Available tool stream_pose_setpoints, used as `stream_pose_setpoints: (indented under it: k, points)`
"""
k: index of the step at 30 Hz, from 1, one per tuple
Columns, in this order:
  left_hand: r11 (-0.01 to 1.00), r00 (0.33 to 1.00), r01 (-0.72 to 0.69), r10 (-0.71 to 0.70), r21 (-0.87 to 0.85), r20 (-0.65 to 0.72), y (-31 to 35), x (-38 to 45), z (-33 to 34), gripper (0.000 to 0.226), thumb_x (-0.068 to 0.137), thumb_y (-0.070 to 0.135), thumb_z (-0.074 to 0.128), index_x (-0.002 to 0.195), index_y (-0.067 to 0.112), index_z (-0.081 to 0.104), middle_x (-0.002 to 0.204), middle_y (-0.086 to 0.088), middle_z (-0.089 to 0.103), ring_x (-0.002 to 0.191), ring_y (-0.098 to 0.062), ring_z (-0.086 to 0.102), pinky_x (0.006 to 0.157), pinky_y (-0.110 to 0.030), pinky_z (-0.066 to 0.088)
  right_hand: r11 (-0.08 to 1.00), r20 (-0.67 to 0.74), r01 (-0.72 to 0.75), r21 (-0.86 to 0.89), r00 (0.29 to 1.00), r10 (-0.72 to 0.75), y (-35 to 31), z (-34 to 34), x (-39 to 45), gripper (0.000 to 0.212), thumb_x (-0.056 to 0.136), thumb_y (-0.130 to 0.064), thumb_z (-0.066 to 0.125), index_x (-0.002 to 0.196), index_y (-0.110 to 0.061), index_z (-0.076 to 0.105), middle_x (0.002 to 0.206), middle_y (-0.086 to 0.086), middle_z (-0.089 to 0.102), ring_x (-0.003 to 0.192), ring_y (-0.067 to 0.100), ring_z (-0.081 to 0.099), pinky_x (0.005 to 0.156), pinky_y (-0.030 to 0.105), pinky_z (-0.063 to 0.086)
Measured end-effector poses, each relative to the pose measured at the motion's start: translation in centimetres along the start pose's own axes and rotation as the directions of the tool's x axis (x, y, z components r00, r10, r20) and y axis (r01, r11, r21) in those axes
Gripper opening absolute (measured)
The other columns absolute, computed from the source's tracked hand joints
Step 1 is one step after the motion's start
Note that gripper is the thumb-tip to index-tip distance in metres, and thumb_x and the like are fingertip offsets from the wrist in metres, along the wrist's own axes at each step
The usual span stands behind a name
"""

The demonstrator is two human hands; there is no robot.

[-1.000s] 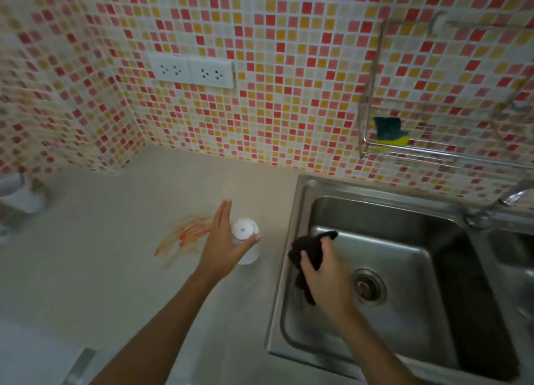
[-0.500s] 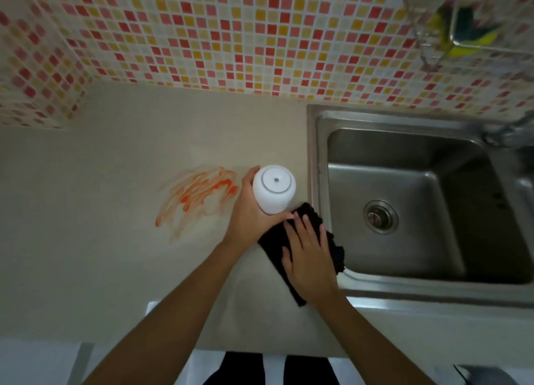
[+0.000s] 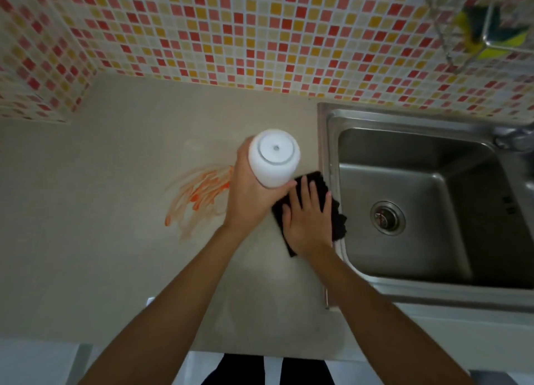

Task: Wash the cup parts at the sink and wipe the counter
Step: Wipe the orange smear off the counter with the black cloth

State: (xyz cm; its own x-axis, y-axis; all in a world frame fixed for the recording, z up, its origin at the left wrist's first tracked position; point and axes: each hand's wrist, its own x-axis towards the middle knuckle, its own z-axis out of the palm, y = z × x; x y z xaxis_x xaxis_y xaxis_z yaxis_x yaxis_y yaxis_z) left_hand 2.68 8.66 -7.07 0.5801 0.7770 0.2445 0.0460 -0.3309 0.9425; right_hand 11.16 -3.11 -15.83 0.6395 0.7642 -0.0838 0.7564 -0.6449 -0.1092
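Just left of the sink [image 3: 404, 119], the left hand [image 3: 248, 194] is holding a white cup [image 3: 273, 158] upside down and lifted off the surface [image 3: 101, 240], fingers wrapped round its body, base facing the camera. The right hand [image 3: 309, 220] is pressing a black cloth [image 3: 336, 217] flat on the surface right against the sink's left rim, fingers spread wide on top, gripping nothing. Part of the cloth is hanging over the rim.

An orange smear [image 3: 199, 195] is sitting on the surface further left of the sink, beyond the left hand, and looks unwiped. The cloth is not touching it.

Risks from here, as I'm reading it:
- Cup is being held one-handed and inverted. If it's wet, the grip is likely slipping-prone; a drop would be landing on the surface or the sink rim.
- Left wrist is hovering right beside the smear, so lowering the cup there means dragging orange onto the hand or the cup.
- Wiping leftward means the cloth is passing under the left forearm; arms crossing, cup likely getting bumped.
- Flat palm with no pinch: the cloth could be bunching or sliding off into the sink.
- Can't tell if any drips are coming off the cup.
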Motion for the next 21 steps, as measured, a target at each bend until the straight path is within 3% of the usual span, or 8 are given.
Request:
stream_pose_setpoints:
  k: [3,6,10,12,16,19,21]
  points:
    - [0.994,0.994,0.020,-0.008,0.103,-0.111,0.1,2.0,-4.6,0.094,0.060,0.023,0.091,0.131,0.028,0.029,0.125,0.021,0.044,0.112,0.020,0.043,0.093,-0.002,0.034,0.997,0.027,-0.071,-0.014,0.997,0.071,-0.1,-0.3,4.4,0.059,0.097,-0.042,0.010,0.154,-0.027,0.010,0.160,0.010,0.017,0.147,0.029,0.013,0.116,0.057,0.005]
    - [0.977,0.975,0.097,-0.054,0.191,-0.217,-0.8,2.2,-9.6,0.094,0.061,0.026,0.090,0.133,0.029,0.029,0.125,0.018,0.045,0.106,0.017,0.043,0.085,0.005,0.031,0.997,-0.044,-0.081,-0.008,0.996,0.081,-1.2,0.1,2.3,0.058,0.098,-0.041,0.013,0.153,-0.025,0.014,0.160,0.006,0.017,0.147,0.030,0.014,0.115,0.059,0.008]
    - [0.949,0.935,0.214,-0.131,0.231,-0.328,-2.3,1.2,-14.4,0.099,0.061,0.029,0.089,0.139,0.024,0.028,0.125,0.015,0.048,0.106,0.007,0.046,0.085,-0.005,0.035,0.990,-0.020,0.138,0.026,0.990,-0.138,-6.6,1.3,-9.4,0.056,0.099,-0.040,0.019,0.152,-0.021,0.022,0.159,0.003,0.022,0.145,0.033,0.020,0.112,0.062,0.017]
    - [0.943,0.920,0.241,-0.147,0.229,-0.364,-3.0,0.5,-15.7,0.099,0.061,0.029,0.089,0.139,0.027,0.028,0.125,0.016,0.049,0.106,0.007,0.046,0.084,-0.006,0.035,0.973,0.004,0.225,0.060,0.974,-0.226,-8.9,2.0,-10.9,0.056,0.099,-0.041,0.019,0.152,-0.022,0.024,0.159,0.002,0.023,0.145,0.034,0.022,0.111,0.063,0.018]
    - [0.936,0.889,0.276,-0.162,0.220,-0.428,-3.7,-0.3,-16.7,0.100,0.061,0.029,0.089,0.139,0.028,0.027,0.126,0.016,0.050,0.106,0.005,0.049,0.084,-0.005,0.037,0.941,-0.033,0.334,0.043,0.942,-0.333,-12.3,2.2,-1.4,0.055,0.099,-0.043,0.027,0.150,-0.024,0.028,0.157,0.000,0.027,0.145,0.033,0.023,0.113,0.063,0.012]
    - [0.931,0.874,0.292,-0.167,0.218,-0.457,-4.1,-1.1,-16.7,0.100,0.061,0.031,0.089,0.139,0.030,0.027,0.124,0.017,0.050,0.106,0.002,0.050,0.088,-0.016,0.040,0.971,0.003,0.231,0.058,0.973,-0.232,-13.3,1.3,8.7,0.055,0.100,-0.044,0.021,0.152,-0.026,0.021,0.160,-0.003,0.020,0.147,0.029,0.014,0.116,0.059,0.004]
    - [0.929,0.873,0.300,-0.175,0.217,-0.456,-4.2,-1.4,-16.8,0.100,0.061,0.031,0.089,0.139,0.031,0.027,0.124,0.016,0.050,0.107,-0.001,0.052,0.088,-0.016,0.041,0.986,0.025,0.152,0.068,0.988,-0.154,-12.7,1.0,12.1,0.056,0.101,-0.045,0.015,0.154,-0.026,0.011,0.162,-0.003,0.010,0.149,0.026,0.004,0.117,0.057,-0.001]
